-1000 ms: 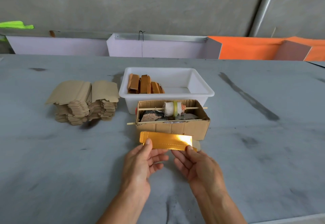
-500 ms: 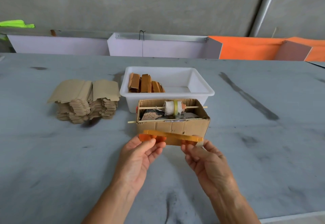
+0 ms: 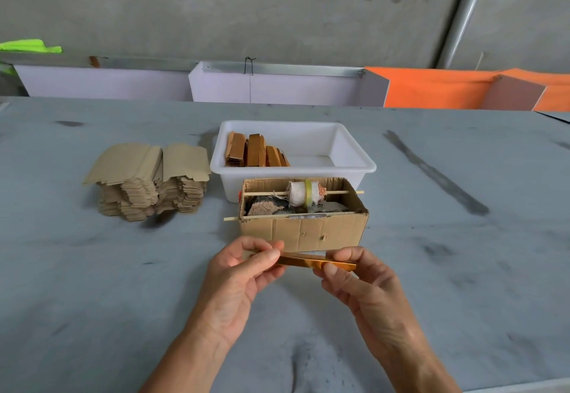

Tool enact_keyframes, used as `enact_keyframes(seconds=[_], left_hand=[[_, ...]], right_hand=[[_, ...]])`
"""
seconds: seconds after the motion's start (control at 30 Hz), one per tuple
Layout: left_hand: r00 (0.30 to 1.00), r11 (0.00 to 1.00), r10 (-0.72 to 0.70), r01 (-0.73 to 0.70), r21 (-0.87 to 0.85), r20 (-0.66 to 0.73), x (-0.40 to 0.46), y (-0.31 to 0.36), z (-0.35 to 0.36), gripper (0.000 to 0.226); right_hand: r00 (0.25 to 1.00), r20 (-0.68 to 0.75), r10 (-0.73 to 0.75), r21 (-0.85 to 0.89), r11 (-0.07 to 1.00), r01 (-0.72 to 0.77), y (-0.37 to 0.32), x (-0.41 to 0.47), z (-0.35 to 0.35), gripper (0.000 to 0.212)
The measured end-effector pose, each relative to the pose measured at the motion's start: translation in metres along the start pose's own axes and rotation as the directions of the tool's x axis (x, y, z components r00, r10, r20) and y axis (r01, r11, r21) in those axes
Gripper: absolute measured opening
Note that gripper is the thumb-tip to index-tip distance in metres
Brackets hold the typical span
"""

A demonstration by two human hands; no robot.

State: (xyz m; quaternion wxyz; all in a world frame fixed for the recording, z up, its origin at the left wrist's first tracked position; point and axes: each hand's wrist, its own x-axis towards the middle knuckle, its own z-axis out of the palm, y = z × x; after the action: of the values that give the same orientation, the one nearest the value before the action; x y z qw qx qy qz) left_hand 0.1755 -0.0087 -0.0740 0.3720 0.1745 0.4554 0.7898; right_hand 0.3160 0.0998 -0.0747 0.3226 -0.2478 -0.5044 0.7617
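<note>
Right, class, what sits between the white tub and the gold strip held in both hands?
In the head view, an open cardboard box with two wooden sticks across it stands between the white tub and gold strip.

A grey, dark-smudged worktop (image 3: 92, 284) runs back to a bare concrete wall (image 3: 216, 6). White board panels (image 3: 277, 90) and orange board panels (image 3: 431, 90) line the worktop's far edge; a grey metal pipe (image 3: 462, 13) slants up the wall.

The strip (image 3: 308, 260) is before the cardboard box (image 3: 302, 233), the tub (image 3: 354, 148) behind, perhaps touching it, card stack (image 3: 145, 182) left.
</note>
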Motion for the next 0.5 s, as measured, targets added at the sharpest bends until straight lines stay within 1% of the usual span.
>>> enact_keyframes(seconds=[0.03,0.07,0.13,0.23,0.33,0.43,0.5], left_hand=[[1.0,1.0,0.0,0.0,0.021,0.001,0.0,0.0,-0.002,0.023],[1.0,0.999,0.001,-0.001,0.037,0.005,0.001,0.001,-0.004,0.025],[1.0,0.999,-0.009,0.009,0.05,0.009,0.001,0.002,-0.004,0.019],[0.997,0.989,-0.017,0.028,0.146,-0.073,0.004,-0.001,-0.003,0.022],[0.988,0.973,-0.042,0.075,0.219,-0.151,0.005,-0.001,0.001,0.022],[0.978,0.959,-0.049,0.104,0.264,-0.204,0.008,0.001,0.0,0.033],[0.974,0.951,-0.078,0.137,0.278,-0.211,0.01,0.004,0.001,0.042]], right_hand=[[1.0,0.005,-0.02,-0.04,0.999,0.02,-0.001,0.0,0.0,0.024],[0.999,0.005,-0.04,-0.072,0.997,0.04,-0.001,0.0,-0.001,0.022],[0.996,0.003,-0.087,-0.098,0.991,0.087,0.001,0.002,-0.002,0.02],[0.991,-0.011,-0.136,-0.106,0.985,0.134,0.006,0.004,-0.002,0.03],[0.991,-0.03,-0.131,-0.1,0.987,0.128,0.008,0.006,0.0,0.033],[0.99,-0.067,-0.124,-0.087,0.989,0.118,0.01,0.009,-0.001,0.056],[0.993,-0.08,-0.089,-0.045,0.995,0.086,0.012,0.01,-0.001,0.067]])
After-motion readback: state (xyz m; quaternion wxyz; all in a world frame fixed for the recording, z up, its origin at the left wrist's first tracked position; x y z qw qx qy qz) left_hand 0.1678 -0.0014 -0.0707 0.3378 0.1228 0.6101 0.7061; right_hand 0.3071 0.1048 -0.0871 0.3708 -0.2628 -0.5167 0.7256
